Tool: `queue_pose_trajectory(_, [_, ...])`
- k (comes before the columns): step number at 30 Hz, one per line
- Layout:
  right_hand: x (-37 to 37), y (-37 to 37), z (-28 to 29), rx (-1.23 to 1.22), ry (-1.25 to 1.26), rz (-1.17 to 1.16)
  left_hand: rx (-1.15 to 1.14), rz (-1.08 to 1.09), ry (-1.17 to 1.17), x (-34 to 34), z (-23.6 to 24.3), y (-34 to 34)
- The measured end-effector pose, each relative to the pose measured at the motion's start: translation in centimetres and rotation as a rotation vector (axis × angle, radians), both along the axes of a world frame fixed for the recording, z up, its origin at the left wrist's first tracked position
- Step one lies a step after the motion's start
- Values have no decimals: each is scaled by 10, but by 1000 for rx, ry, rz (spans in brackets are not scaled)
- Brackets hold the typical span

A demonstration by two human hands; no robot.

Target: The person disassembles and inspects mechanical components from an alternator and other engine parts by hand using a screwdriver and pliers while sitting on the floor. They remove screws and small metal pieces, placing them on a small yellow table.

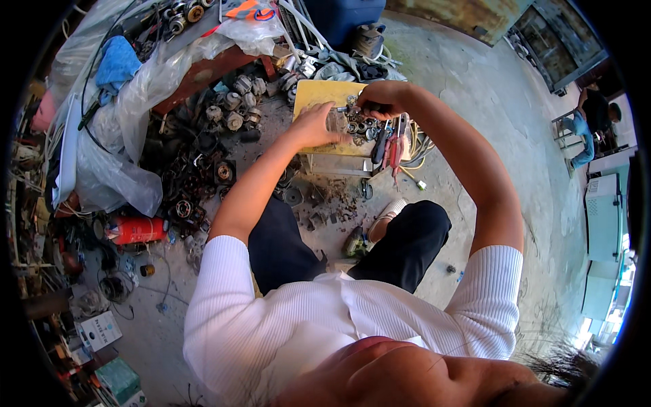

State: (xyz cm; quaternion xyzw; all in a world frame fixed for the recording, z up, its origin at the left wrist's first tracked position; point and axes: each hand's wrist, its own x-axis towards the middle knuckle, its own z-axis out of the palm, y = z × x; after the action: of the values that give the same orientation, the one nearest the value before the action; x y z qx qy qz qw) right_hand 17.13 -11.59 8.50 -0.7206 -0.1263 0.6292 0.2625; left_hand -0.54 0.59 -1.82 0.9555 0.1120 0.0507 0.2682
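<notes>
A small low table with a yellow top [312, 93] stands in front of my knees. Over its middle is my left hand [316, 127], its thumb and fingers apart in a curve; the lower fingers are slightly blurred. My right hand [382, 100] is closed at the table's far right, bent in at the wrist. Whatever its fingers hold is dark and mostly hidden. Between and below the hands lie several small metal rings and round parts [363, 127]. Red-handled hand tools [392, 152] hang or lean at the table's right edge, beside yellowish cables [419, 159].
Greasy motor parts [234, 108] are heaped left of the table. A plastic-draped bench [196, 64] holds a blue cloth [117, 64]. A red cylinder [137, 230] lies lower left. A green-black power tool [354, 241] rests near my shoe [388, 218]. Another person [590, 122] is far right.
</notes>
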Motion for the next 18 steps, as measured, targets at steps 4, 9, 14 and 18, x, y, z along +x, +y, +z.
queue_pose_trajectory(4, [-12,11,6,-26,0,-77,114,50,94,-1,8,-14])
queue_pose_trajectory(9, [7,27,-1,-113,120,-21,85,19,76,7,7,-9])
queue_pose_trajectory(14, [35,55,-9,-478,-29,318,146,-58,68,18,7,-6])
queue_pose_trajectory(18, [35,87,-3,-610,13,446,135,-23,127,24,8,-4])
